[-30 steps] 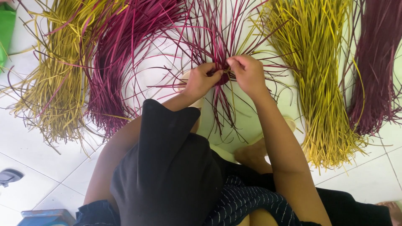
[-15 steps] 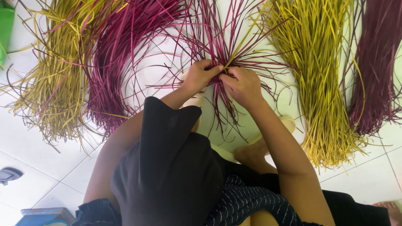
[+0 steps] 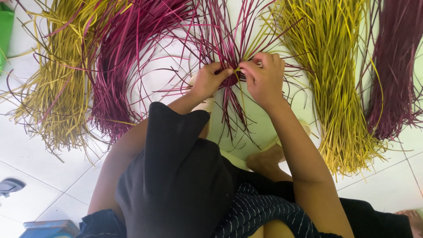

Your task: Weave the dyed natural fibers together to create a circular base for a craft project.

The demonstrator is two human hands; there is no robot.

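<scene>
Left hand: left hand [image 3: 210, 81], centre of the frame, fingers [image 3: 224, 73] pinched together on the magenta strand cluster [image 3: 229, 53] at the point where its strands cross.
Right hand: right hand [image 3: 265, 77], just right of the left one, fingertips nearly touching it; fingers curled and clamped on the same crossing point, with a thin yellow strand [image 3: 240, 68] caught between the two hands.
Magenta strand cluster: upper centre; strands fan upward from the hands, and some trail down toward the lap.
Floor: white tiled floor [image 3: 387, 189]; all bundles lie on it.
Yellow bundle, left: yellow bundle [image 3: 53, 88], upper left, loose ends spread toward the lower left.
Magenta bundle: magenta bundle [image 3: 128, 66], just beside the left yellow one, curving.
Yellow bundle, right: second yellow bundle [image 3: 339, 88], right of the hands.
Dark purple bundle: dark purple bundle [image 3: 396, 66], far right edge.
Foot: bare foot [image 3: 264, 161], below the hands.
</scene>
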